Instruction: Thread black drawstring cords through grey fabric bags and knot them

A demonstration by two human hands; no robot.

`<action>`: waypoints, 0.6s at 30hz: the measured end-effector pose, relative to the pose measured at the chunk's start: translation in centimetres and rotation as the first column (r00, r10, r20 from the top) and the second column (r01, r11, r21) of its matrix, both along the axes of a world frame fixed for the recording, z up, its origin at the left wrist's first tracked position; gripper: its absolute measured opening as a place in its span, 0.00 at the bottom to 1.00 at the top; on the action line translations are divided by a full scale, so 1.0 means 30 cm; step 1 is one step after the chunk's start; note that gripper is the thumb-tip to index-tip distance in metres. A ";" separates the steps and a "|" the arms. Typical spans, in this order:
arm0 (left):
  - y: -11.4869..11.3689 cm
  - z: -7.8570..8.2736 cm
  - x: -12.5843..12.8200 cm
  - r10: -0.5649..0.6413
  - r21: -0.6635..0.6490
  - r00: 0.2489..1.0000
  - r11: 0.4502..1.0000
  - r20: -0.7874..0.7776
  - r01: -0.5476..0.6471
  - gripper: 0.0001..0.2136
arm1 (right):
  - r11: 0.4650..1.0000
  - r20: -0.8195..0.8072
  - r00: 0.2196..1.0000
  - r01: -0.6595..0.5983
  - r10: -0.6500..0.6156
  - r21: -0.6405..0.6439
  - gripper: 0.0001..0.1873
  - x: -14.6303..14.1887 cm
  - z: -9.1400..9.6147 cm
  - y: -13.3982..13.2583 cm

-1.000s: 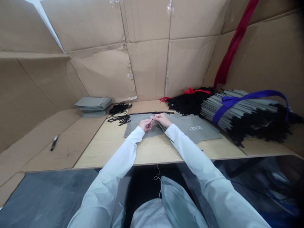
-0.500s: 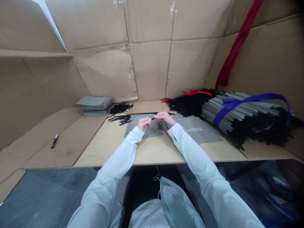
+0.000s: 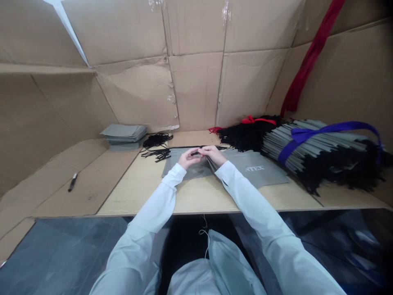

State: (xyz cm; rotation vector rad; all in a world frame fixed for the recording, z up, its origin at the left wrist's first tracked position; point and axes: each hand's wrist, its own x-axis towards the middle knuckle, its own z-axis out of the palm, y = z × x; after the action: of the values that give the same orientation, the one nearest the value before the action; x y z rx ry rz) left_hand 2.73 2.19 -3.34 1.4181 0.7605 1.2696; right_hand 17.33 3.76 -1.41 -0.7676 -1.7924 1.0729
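Observation:
Over the middle of the table both my hands meet at a black cord (image 3: 194,154). My left hand (image 3: 186,159) curves its fingers and thumb around the cord, with a small gap between them. My right hand (image 3: 215,155) pinches the cord at its fingertips, and the edge of a grey fabric pouch (image 3: 211,164) shows under that hand. Another flat grey piece (image 3: 201,173) lies beneath my left hand. To the right, a grey pouch with partly covered white lettering (image 3: 267,171) lies flat. The exact loop or knot at my fingertips is too small to make out.
Loose black cords (image 3: 156,153) lie left of my hands, beside a stack of grey pouches (image 3: 124,133). At right are a black cord bundle (image 3: 245,135) and a pouch bundle (image 3: 319,139) tied with purple ribbon. A marker (image 3: 72,182) lies at left. Cardboard walls (image 3: 196,90) surround the table.
My left hand has loosened from a tight pinch, its fingers now more spread and curved around the cord. My right hand keeps its pinch. The view has shifted slightly.

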 end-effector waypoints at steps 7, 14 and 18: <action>-0.004 0.007 -0.011 0.203 0.067 0.973 0.978 -0.109 -0.196 0.16 | 0.983 0.065 0.990 0.116 -0.126 0.144 0.18 -0.028 -0.023 -0.002; 0.002 -0.002 -0.013 0.216 0.032 0.970 0.976 -0.108 -0.214 0.15 | 0.990 0.133 0.991 -0.021 0.002 0.143 0.18 -0.027 -0.021 -0.005; 0.002 0.008 -0.027 0.226 0.015 0.954 0.974 -0.197 -0.228 0.14 | 0.985 0.211 0.977 -0.045 0.009 0.164 0.19 -0.018 -0.023 0.002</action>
State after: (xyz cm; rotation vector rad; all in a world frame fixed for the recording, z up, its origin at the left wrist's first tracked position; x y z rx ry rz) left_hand 1.91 2.24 -3.12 1.4986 1.0886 1.3087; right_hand 16.81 3.81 -2.10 -0.7775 -2.0484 0.8697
